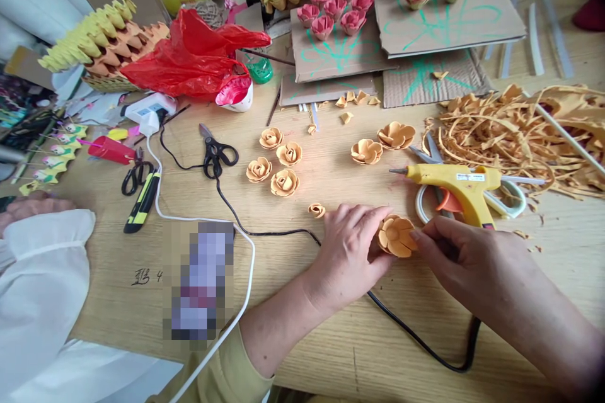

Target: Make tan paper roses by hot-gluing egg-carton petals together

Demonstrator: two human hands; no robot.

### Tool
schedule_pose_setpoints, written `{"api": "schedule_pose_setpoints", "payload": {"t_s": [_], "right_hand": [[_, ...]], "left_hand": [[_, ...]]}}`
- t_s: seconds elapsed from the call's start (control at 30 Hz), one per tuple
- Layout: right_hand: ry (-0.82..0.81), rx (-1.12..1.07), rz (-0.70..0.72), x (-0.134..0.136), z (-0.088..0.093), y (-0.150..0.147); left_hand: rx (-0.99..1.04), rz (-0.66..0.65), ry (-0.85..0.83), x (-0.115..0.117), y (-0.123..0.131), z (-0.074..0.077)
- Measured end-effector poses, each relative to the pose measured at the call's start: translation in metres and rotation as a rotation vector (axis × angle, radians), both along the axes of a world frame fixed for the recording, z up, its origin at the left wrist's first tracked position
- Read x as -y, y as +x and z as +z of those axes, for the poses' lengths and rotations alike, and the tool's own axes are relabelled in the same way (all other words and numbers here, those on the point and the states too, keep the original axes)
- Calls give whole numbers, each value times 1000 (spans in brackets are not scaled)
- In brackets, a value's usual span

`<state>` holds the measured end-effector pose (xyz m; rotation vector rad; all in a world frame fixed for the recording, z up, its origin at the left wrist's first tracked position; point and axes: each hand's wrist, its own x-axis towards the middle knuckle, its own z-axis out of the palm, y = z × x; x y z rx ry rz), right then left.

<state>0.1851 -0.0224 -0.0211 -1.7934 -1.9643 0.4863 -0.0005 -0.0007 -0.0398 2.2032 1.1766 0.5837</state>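
Observation:
Both my hands meet on an orange paper flower (396, 236) resting on the wooden table (331, 327). My left hand (347, 252) curls around its left side with fingers bent. My right hand (456, 252) pinches its right edge with fingertips. A yellow glue gun (456, 186) lies just behind the flower, nozzle pointing left. A small rolled paper bud (316, 210) sits left of my left hand. Several finished orange paper roses (278, 164) lie farther back, with two larger open ones (382, 143).
Black scissors (215, 154), a utility knife (142, 201) and cables cross the table's left half. A heap of paper strips (515, 132) fills the right. Pink flowers on cardboard (335, 9), a red bag (189, 53) and egg trays stand behind. Another person's white sleeve (42, 283) is at left.

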Motion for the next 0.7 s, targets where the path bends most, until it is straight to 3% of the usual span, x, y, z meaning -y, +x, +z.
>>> {"api": "schedule_pose_setpoints", "payload": {"t_s": [0.7], "right_hand": [[21, 45, -5, 0, -2, 0]], "left_hand": [[-6, 2, -16, 0, 1, 2]]}}
